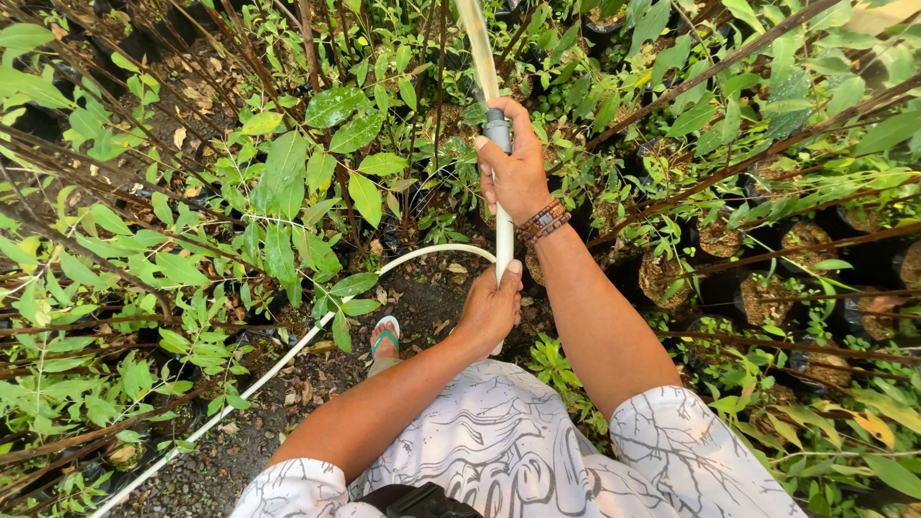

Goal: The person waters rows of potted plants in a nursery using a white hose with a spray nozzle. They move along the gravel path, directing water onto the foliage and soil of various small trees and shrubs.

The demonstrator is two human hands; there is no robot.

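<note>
The hose (317, 331) looks like pale, smooth plastic with a dull sheen; its nozzle fitting (496, 129) is grey, matt plastic; the bracelet (543, 223) seems to be brown wooden beads; the shirt (518, 451) is soft printed cloth, matt; the sandal (385, 335) has a rubbery teal strap; the leaves (284, 173) are glossy; the ground (278, 403) is rough, gravelly soil; the pots (868, 264) look like thin black plastic.

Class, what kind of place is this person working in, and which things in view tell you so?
Probably a plant nursery: many leafy saplings stand in black grow bags on bare soil, and both hands grip a white watering hose.
</note>
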